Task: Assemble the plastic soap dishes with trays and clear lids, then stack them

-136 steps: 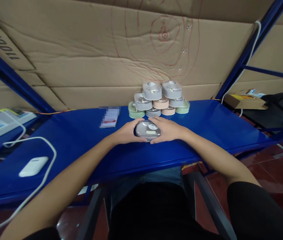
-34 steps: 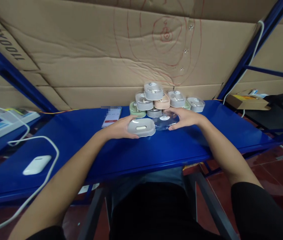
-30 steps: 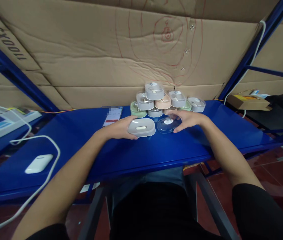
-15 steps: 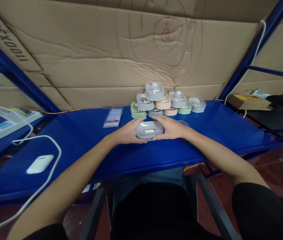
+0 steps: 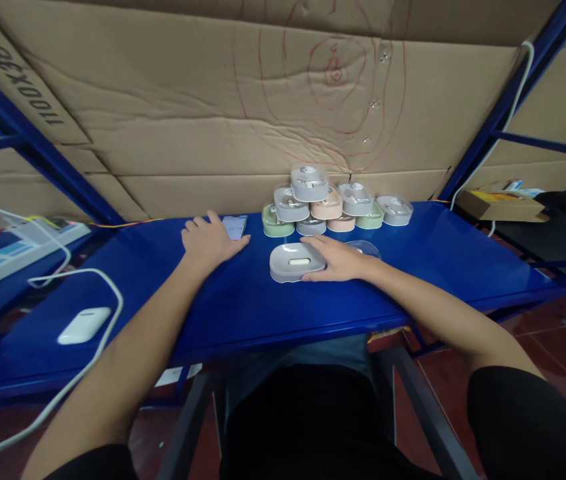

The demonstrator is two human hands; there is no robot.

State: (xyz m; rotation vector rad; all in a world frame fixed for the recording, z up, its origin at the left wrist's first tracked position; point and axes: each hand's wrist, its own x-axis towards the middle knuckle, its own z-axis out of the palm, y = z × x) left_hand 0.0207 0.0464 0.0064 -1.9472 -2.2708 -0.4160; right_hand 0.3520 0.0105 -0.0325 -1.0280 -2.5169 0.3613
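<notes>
A grey oval box (image 5: 285,268), looking like a soap box without its clear cover, rests on the blue table with a small white oblong piece (image 5: 299,262) in its middle. My right hand (image 5: 337,259) is wrapped round the box's right end, thumb at the front and fingers at the back. Just behind that hand lies a clear lid (image 5: 369,249), partly covered by it. My left hand (image 5: 209,241) is open, fingers spread, over the table beside a phone (image 5: 235,227), covering part of it.
Several lidded boxes in grey, green and peach form a stack (image 5: 309,185) by the cardboard wall (image 5: 187,100). On the left are a white earphone case (image 5: 83,326), a white cable (image 5: 117,310) and a power strip (image 5: 27,257). An open carton (image 5: 500,207) stands at the right.
My left hand has let go of the grey box and moved left to the phone, its fingers spreading. The right hand and the box stay nearly in place.
</notes>
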